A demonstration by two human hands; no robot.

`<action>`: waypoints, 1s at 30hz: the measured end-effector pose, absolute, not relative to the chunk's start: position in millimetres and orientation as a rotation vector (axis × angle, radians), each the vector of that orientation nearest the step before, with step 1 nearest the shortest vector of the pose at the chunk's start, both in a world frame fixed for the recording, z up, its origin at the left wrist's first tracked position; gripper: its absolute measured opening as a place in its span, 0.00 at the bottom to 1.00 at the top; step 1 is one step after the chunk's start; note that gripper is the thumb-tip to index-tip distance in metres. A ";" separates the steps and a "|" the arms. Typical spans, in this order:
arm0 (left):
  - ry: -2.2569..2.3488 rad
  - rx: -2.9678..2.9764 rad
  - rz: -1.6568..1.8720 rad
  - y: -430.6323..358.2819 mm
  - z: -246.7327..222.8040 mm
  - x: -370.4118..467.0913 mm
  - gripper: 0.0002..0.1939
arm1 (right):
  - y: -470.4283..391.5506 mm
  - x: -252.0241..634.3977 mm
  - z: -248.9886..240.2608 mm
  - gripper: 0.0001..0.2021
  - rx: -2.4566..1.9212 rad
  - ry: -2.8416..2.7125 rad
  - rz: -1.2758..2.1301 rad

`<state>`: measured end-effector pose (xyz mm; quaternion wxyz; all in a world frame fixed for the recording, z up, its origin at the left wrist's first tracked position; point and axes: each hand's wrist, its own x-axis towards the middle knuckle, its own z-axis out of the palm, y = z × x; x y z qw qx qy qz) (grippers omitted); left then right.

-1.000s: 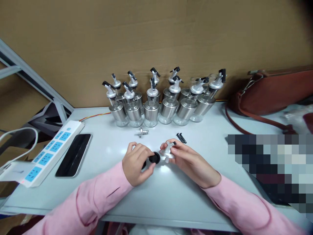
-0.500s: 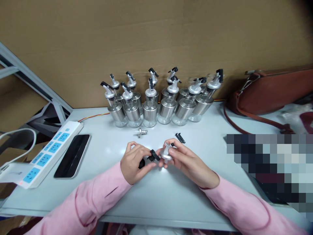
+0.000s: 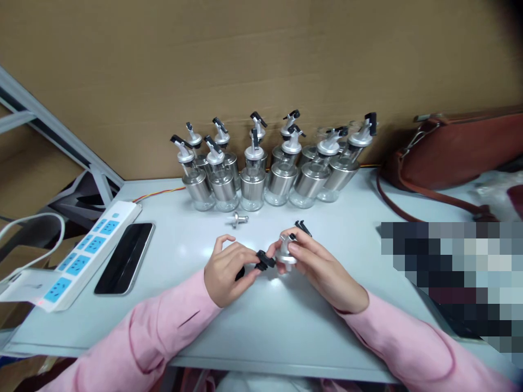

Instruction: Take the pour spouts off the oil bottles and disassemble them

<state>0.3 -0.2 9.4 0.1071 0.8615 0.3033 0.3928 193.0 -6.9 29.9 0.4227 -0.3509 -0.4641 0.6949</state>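
Left hand pinches round black plastic stopper, now turned edge-on; right hand grasps silver conical spout, partly hiding thin black levers.

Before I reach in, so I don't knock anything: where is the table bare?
Bare patches lie between the phone and the left hand, between the pink sleeves, and between the black strips and the brown bag. It's crowded along the bottles and where the right hand nears the left.
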 end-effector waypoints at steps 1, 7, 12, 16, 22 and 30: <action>0.885 2.543 1.155 -0.4 9.6 0.5 0.03 | -6.9 193.1 29.7 0.09 -0.901 -1.174 1.702; 0.842 2.536 1.139 -0.7 10.5 1.3 0.05 | -6.4 194.5 24.4 0.09 -1.015 -1.227 1.520; 0.838 2.562 1.094 -0.8 10.1 1.9 0.04 | -5.8 194.0 20.7 0.08 -1.030 -1.198 1.514; 0.833 2.551 1.133 -1.6 10.2 1.7 0.04 | -5.7 192.5 23.8 0.09 -1.061 -1.244 1.495; 0.832 2.538 1.147 -1.5 10.5 1.3 0.04 | -6.5 191.9 27.6 0.10 -1.072 -1.386 1.404; 0.844 2.560 1.167 -1.0 9.8 0.9 0.05 | -6.3 192.2 27.2 0.10 -1.052 -1.431 1.429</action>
